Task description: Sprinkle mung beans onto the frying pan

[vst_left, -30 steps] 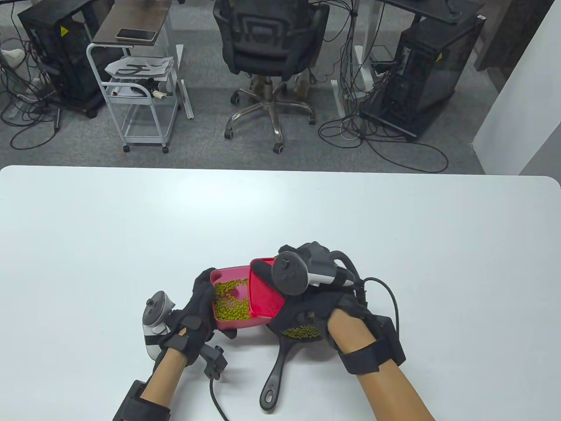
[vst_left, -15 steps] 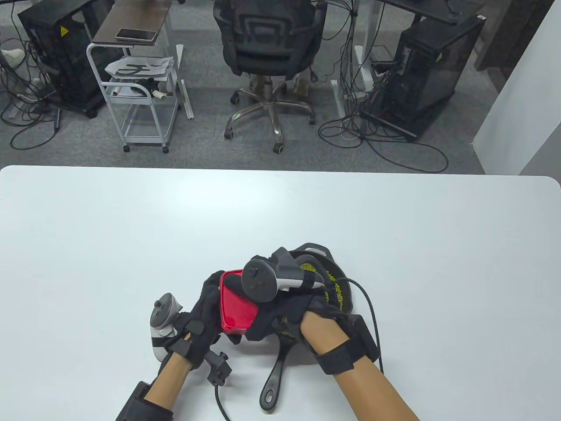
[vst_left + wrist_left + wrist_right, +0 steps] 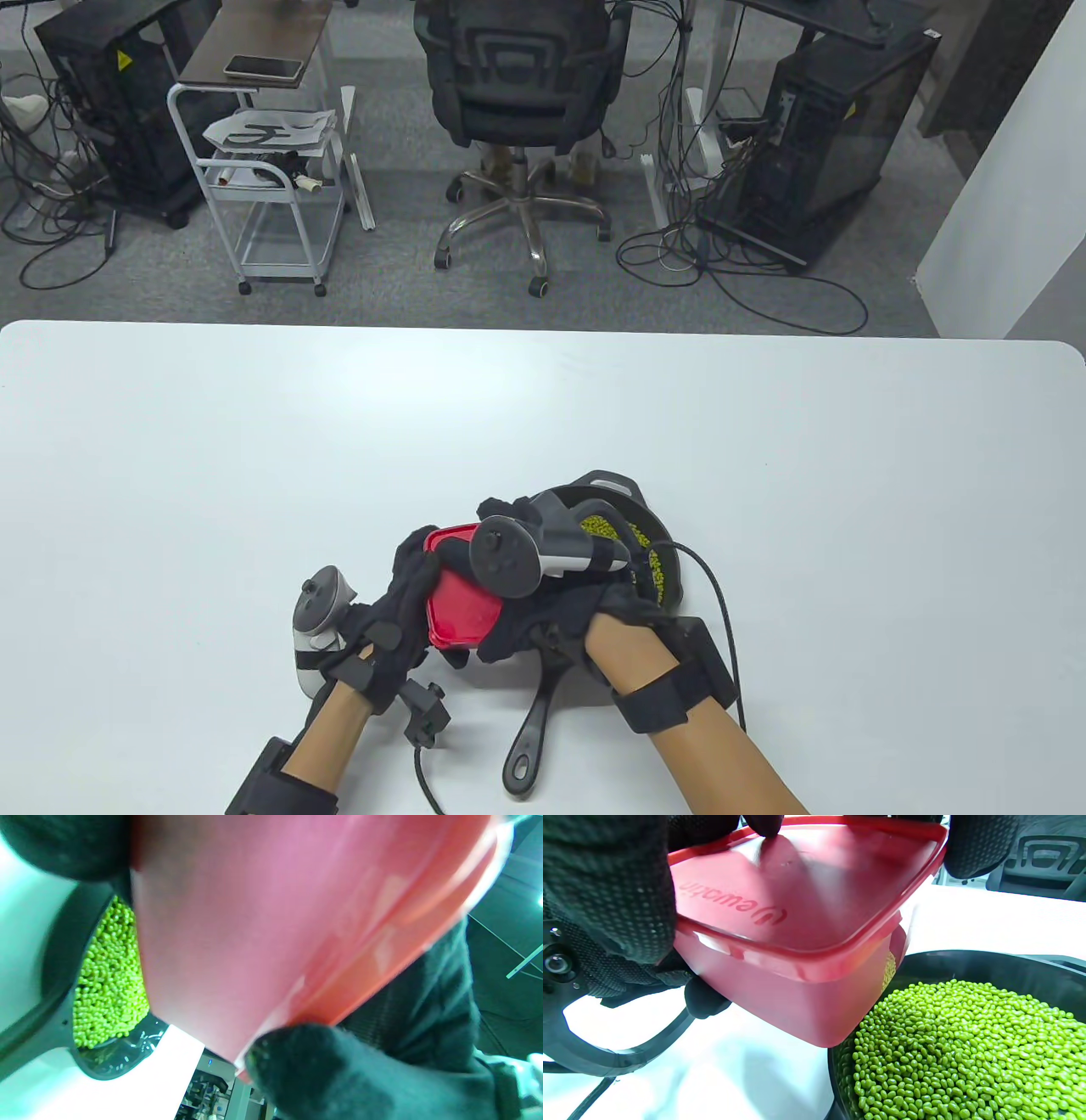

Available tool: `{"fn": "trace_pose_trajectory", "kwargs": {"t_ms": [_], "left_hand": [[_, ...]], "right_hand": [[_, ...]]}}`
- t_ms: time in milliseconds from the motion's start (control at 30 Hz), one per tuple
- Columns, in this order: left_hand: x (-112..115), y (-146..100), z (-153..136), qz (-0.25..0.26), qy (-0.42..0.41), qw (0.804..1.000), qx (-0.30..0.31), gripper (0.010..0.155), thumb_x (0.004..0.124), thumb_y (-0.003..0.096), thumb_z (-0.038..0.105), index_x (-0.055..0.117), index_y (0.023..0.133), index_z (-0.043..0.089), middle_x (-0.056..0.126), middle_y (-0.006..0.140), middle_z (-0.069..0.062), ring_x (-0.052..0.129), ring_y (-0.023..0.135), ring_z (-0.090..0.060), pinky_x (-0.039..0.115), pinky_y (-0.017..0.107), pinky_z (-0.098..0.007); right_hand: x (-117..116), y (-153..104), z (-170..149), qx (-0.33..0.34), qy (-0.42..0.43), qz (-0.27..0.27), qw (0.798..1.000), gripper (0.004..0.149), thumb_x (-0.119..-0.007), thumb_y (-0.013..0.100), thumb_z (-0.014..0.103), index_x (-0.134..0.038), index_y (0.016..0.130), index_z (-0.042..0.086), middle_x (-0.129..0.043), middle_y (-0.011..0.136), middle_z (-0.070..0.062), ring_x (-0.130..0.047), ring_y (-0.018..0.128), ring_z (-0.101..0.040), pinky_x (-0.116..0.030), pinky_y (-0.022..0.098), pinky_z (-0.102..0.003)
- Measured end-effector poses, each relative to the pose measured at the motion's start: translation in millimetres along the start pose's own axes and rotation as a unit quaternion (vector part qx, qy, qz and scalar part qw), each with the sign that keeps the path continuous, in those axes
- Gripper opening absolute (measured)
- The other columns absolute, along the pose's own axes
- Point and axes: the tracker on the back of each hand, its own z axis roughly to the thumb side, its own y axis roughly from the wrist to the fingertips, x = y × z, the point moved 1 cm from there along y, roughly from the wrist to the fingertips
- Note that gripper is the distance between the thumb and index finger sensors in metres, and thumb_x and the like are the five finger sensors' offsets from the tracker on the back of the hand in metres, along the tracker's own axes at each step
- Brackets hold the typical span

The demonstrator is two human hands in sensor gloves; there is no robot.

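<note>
A red plastic container [image 3: 454, 607] with its red lid [image 3: 797, 887] on top is tilted beside the black frying pan [image 3: 657, 543]. My left hand [image 3: 407, 594] grips the container's left side; a left fingertip [image 3: 318, 1069] lies under its wall [image 3: 275, 921]. My right hand [image 3: 517, 624] holds the lid from above, with fingers [image 3: 606, 891] on its edges. A heap of green mung beans [image 3: 967, 1052] fills the pan, also showing in the table view [image 3: 602, 526] and the left wrist view [image 3: 106, 984]. A few beans show through the container wall.
The pan's black handle [image 3: 526, 739] points toward the table's near edge, between my forearms. Glove cables [image 3: 721, 611] trail over the white table [image 3: 254, 441] by the pan. An office chair and carts stand beyond the far edge.
A second ago my right hand held the lid tilted over the open container of beans. It has moved left and set the lid on the container, uncovering the beans in the pan.
</note>
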Motion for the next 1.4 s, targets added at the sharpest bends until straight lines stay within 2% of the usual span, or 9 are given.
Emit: {"fn": "trace_pose_trajectory", "kwargs": {"t_ms": [367, 433, 500, 567, 733, 867, 1000, 1167, 1400], "left_hand": [[-0.6, 3.0, -3.4, 0.002, -0.001, 1.0, -0.001, 0.082, 0.059, 0.0511, 0.076, 0.021, 0.111, 0.033, 0.052, 0.111, -0.017, 0.094, 0.058, -0.041, 0.089, 0.028, -0.044], [-0.9, 3.1, -3.4, 0.007, -0.007, 1.0, -0.001, 0.082, 0.059, 0.0509, 0.076, 0.022, 0.111, 0.033, 0.053, 0.111, -0.017, 0.095, 0.058, -0.041, 0.089, 0.028, -0.044], [-1.0, 3.3, -3.2, 0.005, -0.016, 1.0, 0.005, 0.082, 0.058, 0.0509, 0.076, 0.021, 0.111, 0.034, 0.053, 0.111, -0.016, 0.095, 0.059, -0.04, 0.089, 0.029, -0.044], [-0.5, 3.9, -1.6, -0.001, -0.035, 0.999, 0.013, 0.082, 0.056, 0.0512, 0.076, 0.02, 0.111, 0.034, 0.052, 0.112, -0.016, 0.095, 0.06, -0.039, 0.089, 0.03, -0.044], [4.2, 5.2, 3.7, -0.022, -0.043, 0.999, 0.023, 0.081, 0.055, 0.0516, 0.077, 0.02, 0.111, 0.035, 0.053, 0.112, -0.015, 0.094, 0.061, -0.038, 0.089, 0.03, -0.044], [11.5, 7.6, 4.0, -0.025, -0.036, 0.999, 0.025, 0.08, 0.054, 0.0518, 0.077, 0.019, 0.111, 0.035, 0.052, 0.113, -0.014, 0.094, 0.064, -0.037, 0.088, 0.032, -0.043], [16.9, 11.8, 2.9, -0.023, -0.044, 0.998, 0.033, 0.08, 0.054, 0.0517, 0.078, 0.022, 0.112, 0.037, 0.051, 0.114, -0.013, 0.092, 0.067, -0.036, 0.088, 0.034, -0.044], [21.7, 13.1, 3.0, 0.03, -0.047, 0.998, 0.017, 0.075, 0.055, 0.0512, 0.082, 0.038, 0.114, 0.044, 0.059, 0.112, -0.01, 0.092, 0.07, -0.035, 0.087, 0.039, -0.045], [24.7, 15.1, -0.7, 0.035, -0.04, 0.999, 0.01, 0.067, 0.055, 0.0537, 0.076, 0.045, 0.113, 0.046, 0.062, 0.11, -0.013, 0.093, 0.069, -0.035, 0.087, 0.04, -0.045]], "right_hand": [[-6.2, -1.6, -3.6, 0.0, 0.019, 0.002, 1.0, 0.103, -0.096, 0.038, 0.063, -0.038, 0.116, 0.029, -0.022, 0.123, -0.027, -0.029, 0.106, -0.058, -0.057, 0.068, -0.073], [-6.3, -4.3, -9.3, 0.004, 0.052, -0.022, 0.998, 0.101, -0.093, 0.039, 0.065, -0.037, 0.116, 0.029, -0.022, 0.123, -0.026, -0.028, 0.107, -0.057, -0.057, 0.068, -0.072], [-5.5, -10.4, -21.8, -0.008, 0.101, -0.087, 0.991, 0.095, -0.08, 0.045, 0.069, -0.033, 0.116, 0.027, -0.023, 0.122, -0.026, -0.032, 0.107, -0.056, -0.058, 0.068, -0.071], [-8.8, -16.9, -40.0, -0.046, 0.184, -0.138, 0.972, 0.089, -0.069, 0.05, 0.069, -0.031, 0.117, 0.024, -0.027, 0.122, -0.027, -0.038, 0.105, -0.057, -0.061, 0.067, -0.068], [-43.1, -31.6, -79.6, -0.175, 0.382, -0.193, 0.887, 0.085, -0.054, 0.053, 0.071, -0.036, 0.116, 0.017, -0.057, 0.114, -0.028, -0.074, 0.083, -0.058, -0.081, 0.047, -0.054], [-68.7, -32.4, -82.9, -0.176, 0.457, -0.169, 0.856, 0.082, -0.047, 0.054, 0.072, -0.046, 0.115, 0.018, -0.073, 0.106, -0.027, -0.086, 0.069, -0.055, -0.085, 0.039, -0.046], [-85.7, -35.9, -86.2, -0.178, 0.545, -0.189, 0.797, 0.076, -0.045, 0.056, 0.068, -0.049, 0.114, 0.019, -0.076, 0.099, -0.026, -0.088, 0.063, -0.052, -0.085, 0.037, -0.043], [-93.4, -41.3, -90.3, -0.184, 0.548, -0.234, 0.782, 0.068, -0.047, 0.058, 0.067, -0.057, 0.112, 0.026, -0.078, 0.096, -0.023, -0.088, 0.063, -0.049, -0.085, 0.038, -0.041], [-106.3, -44.4, -95.1, -0.181, 0.578, -0.252, 0.755, 0.061, -0.051, 0.06, 0.065, -0.061, 0.11, 0.03, -0.078, 0.094, -0.024, -0.087, 0.066, -0.05, -0.085, 0.04, -0.041]]}}
